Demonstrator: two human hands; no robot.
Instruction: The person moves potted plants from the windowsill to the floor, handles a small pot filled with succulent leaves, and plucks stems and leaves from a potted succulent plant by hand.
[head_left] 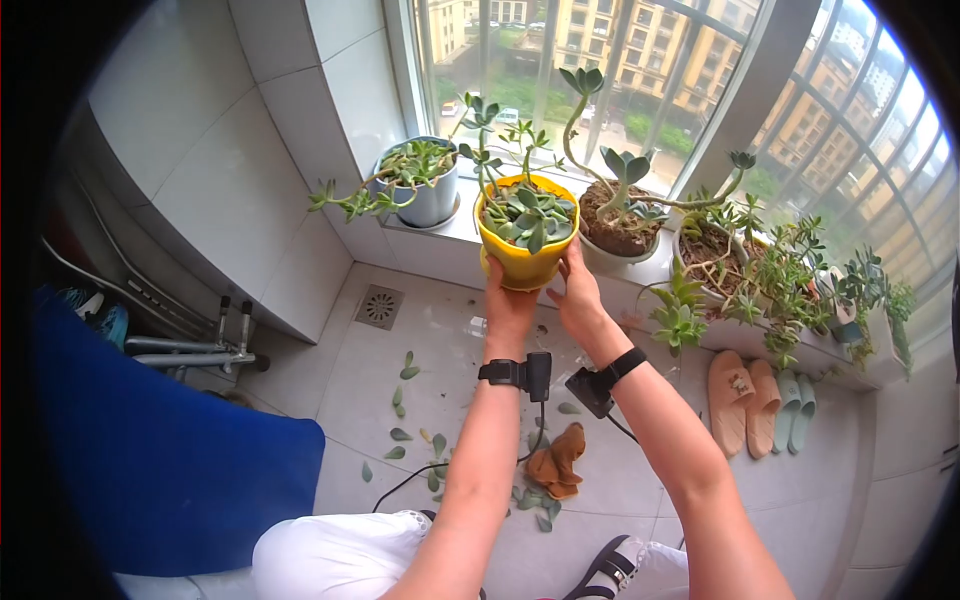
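Note:
A yellow flowerpot (pixel 528 262) with a succulent (pixel 530 215) growing in it is held between my two hands at the window ledge. My left hand (pixel 508 308) supports it from below on the left, its fingers partly hidden by the pot. On the right side, my right hand (pixel 578 292) is closed against the lower wall. To the left stands a grey-blue pot (pixel 428 200) of trailing succulents. Just right of the yellow pot, a succulent in a bare clump of soil (pixel 618 225) sits in a white pot (pixel 625 262).
More potted succulents (pixel 760 270) line the ledge (pixel 470 262) to the right. Fallen leaves (pixel 400 434) and a brown cloth (pixel 556 464) lie on the tiled floor, near a drain (pixel 380 307). Slippers (pixel 732 400) stand at right; a blue padded item (pixel 190 440) is at left.

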